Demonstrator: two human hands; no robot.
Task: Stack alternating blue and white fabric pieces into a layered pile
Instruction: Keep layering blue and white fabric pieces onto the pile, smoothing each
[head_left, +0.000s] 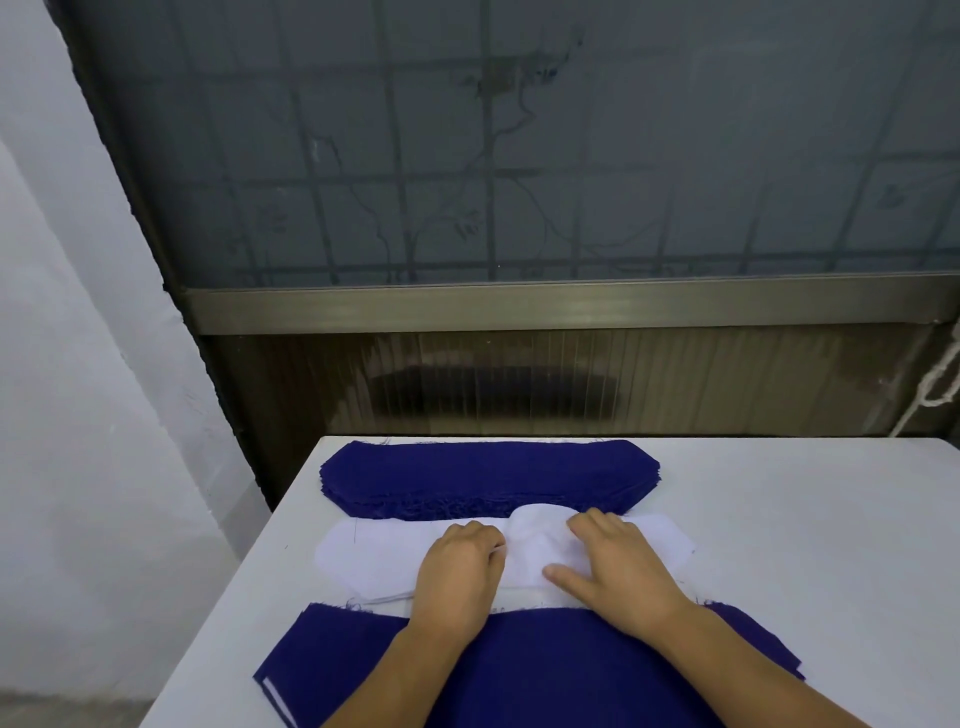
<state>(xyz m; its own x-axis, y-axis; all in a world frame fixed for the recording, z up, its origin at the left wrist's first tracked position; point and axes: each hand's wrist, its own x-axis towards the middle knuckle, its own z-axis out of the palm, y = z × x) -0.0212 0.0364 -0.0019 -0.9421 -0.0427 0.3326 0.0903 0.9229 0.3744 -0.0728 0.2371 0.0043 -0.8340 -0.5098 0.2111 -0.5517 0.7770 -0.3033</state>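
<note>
A thick stack of blue fabric pieces (488, 475) lies at the table's far edge. In front of it lies a flat stack of white fabric pieces (374, 553). Its top white piece (535, 540) bulges up in the middle between my hands. My left hand (460, 569) has its fingers curled and pinches that piece at its left side. My right hand (610, 564) rests on it with fingers spread and the thumb pressed flat. Nearest me lies the layered pile with a blue piece (519, 670) on top; a white edge shows at its lower left corner.
The white table (805, 545) has bare surface to the right and a narrow strip on the left. Its left edge drops to the floor beside a white wall. A dark window frame and panel (519, 364) stand right behind the table.
</note>
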